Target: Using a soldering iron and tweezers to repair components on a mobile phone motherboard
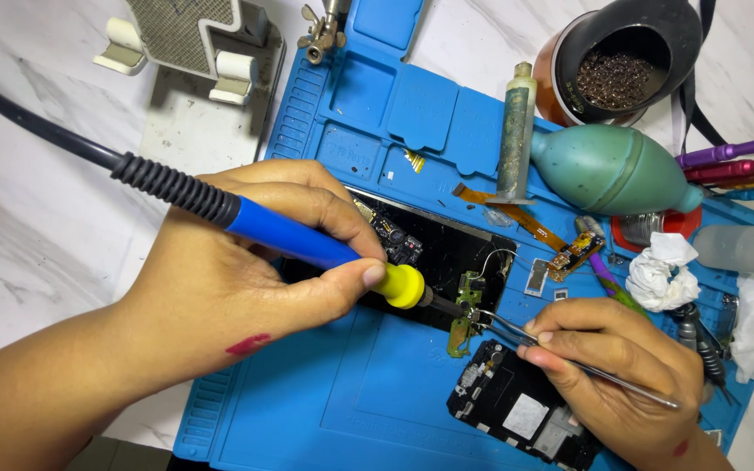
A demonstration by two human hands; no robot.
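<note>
The left hand (246, 262) is gripping a soldering iron (307, 244) by its blue handle, with the fingers closed fully around it and the thumb pressing just behind the yellow collar. The iron's black cable is running off toward the upper left. Its tip is pointing right and meeting a small green circuit board (464, 312), which is lying on the lower right part of an opened phone (434, 253) at the middle of the blue work mat (351, 401).

The right hand (617, 366) is pinching a pair of metal tweezers (569, 353) between thumb and fingers – the points are reaching left and touching the same green board, just beside the iron's tip. Whether the tweezer points are clamping anything cannot be told.

Below the right hand, a black phone part (499, 401) is resting on the mat, partly covered by the fingers. Further back on the mat, a dirty syringe (515, 131) is lying beside a green rubber air blower (613, 170). An orange ribbon cable (517, 214) is lying between the syringe and the phone – a crumpled white tissue (661, 270) is sitting to its right. A round pot of brass cleaning wool (617, 61) is standing at the upper right, off the mat
</note>
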